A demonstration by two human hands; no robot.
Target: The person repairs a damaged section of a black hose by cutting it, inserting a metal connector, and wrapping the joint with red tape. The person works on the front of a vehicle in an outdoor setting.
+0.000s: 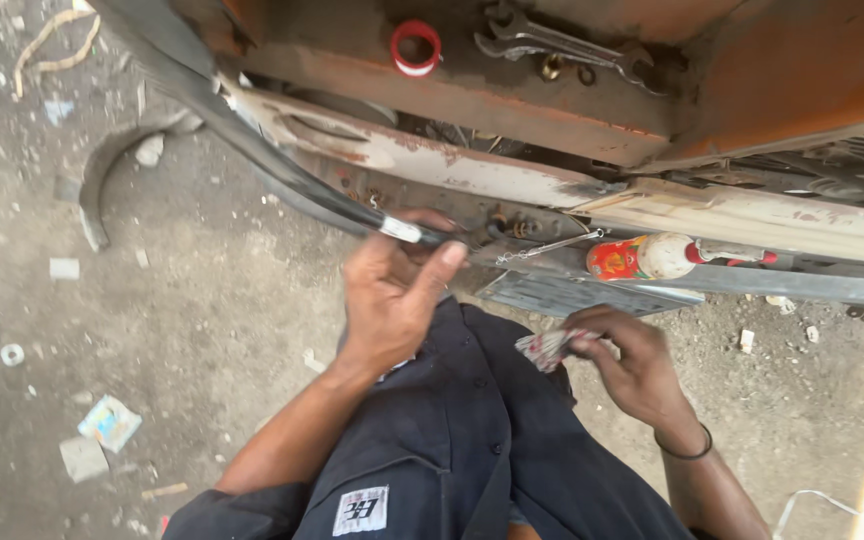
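left hand [392, 290]: up at the rusty frame, fingers curled around the black hose [252, 150] right at its metal end fitting [401, 230], thumb pressed alongside

right hand [632, 365]: lower down by the lap, fingers pinched shut on a small crumpled red-and-white wrapper [549, 347] (could be a sachet, can't really tell), dark band on the wrist

hose: runs from top left down along the rusty vehicle frame [472, 175], ending in the left hand

tube [642, 257]: red and white with an orange label, lying on the ledge just right of the left hand, nobody touching it

up top: two spanners [562, 45] and a red roll of tape [416, 47] on the rusty shelf

ground [202, 330]: dusty, with scraps lying around
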